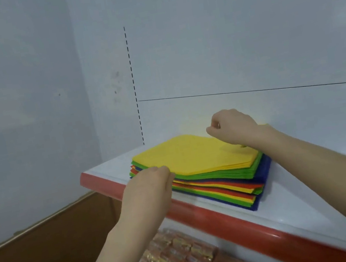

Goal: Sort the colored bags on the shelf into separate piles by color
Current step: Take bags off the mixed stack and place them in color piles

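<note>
A: Where are the bags?

B: One stack of bags [211, 184] lies on the white shelf [293, 190] with the red front lip, towards its left end; yellow, green, blue, red and orange edges show in mixed layers; a yellow bag [194, 152] lies on top.

A: And the hands?

B: The left hand [147, 188] is at the stack's near left corner; its fingers [160, 170] meet the edge of the yellow layers, but the back of the hand hides them, so I cannot tell whether they pinch or only touch.

A: The right?

B: The right hand [232, 125] is over the far edge of the yellow bag, fingers [212, 127] curled in a loose fist (back of the hand toward the camera); whether anything sits between them I cannot tell; the forearm covers the bag's far right corner.

A: Anything else?

B: Orange and gold packets [185, 260] on the shelf below, blurred and cut off at the bottom; a brown cardboard box [48, 240] at the left, its contents hard to make out.
</note>
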The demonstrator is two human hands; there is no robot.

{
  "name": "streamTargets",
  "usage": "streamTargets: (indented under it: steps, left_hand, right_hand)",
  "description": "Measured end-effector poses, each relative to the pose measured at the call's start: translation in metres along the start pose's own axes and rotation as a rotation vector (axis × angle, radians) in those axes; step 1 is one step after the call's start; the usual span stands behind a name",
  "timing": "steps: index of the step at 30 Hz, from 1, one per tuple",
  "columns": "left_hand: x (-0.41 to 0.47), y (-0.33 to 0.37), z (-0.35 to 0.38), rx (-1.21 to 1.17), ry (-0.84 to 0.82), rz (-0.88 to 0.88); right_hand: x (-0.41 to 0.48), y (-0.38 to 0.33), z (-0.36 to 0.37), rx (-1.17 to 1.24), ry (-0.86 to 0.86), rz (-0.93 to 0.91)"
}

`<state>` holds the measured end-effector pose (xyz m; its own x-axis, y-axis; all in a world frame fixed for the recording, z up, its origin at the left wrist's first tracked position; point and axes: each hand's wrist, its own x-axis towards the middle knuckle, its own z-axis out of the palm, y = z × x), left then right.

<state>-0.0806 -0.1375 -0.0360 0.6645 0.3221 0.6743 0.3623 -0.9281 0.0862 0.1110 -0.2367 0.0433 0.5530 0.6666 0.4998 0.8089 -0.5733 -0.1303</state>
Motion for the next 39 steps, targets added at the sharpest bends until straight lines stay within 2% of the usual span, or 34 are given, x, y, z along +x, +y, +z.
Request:
streamTargets:
  steps: [2,5,9,13,16,20,27,33,39]
  left_hand:
    - [0.016,-0.01,0.012,-0.016,-0.019,0.006]
    - [0.038,-0.025,0.026,0.047,-0.142,-0.029]
    - [0.068,-0.049,0.047,0.097,-0.165,0.0]
    - [0.093,-0.071,0.06,0.07,-0.097,0.096]
    - [0.106,-0.084,0.068,0.153,-0.189,0.118]
    - [0.116,-0.099,0.074,0.21,-0.212,0.141]
    - [0.125,-0.106,0.081,0.203,-0.271,0.113]
    - [0.131,-0.103,0.083,0.218,-0.316,0.098]
    - [0.134,-0.108,0.083,0.255,-0.413,0.057]
  right_hand:
    - [0.011,0.009,0.004,-0.035,-0.007,0.031]
    - [0.023,0.022,0.004,-0.075,-0.004,0.106]
    - [0.029,0.039,0.007,-0.116,0.029,0.235]
    - [0.027,0.051,0.01,-0.151,0.067,0.372]
    - [0.023,0.057,0.01,-0.185,0.099,0.5]
    - [0.016,0.063,0.011,-0.225,0.143,0.647]
    - [0.011,0.068,0.021,-0.321,0.006,0.824]
    - [0.011,0.062,0.023,-0.428,-0.03,0.799]
    - [0.016,0.051,0.026,-0.668,-0.022,0.646]
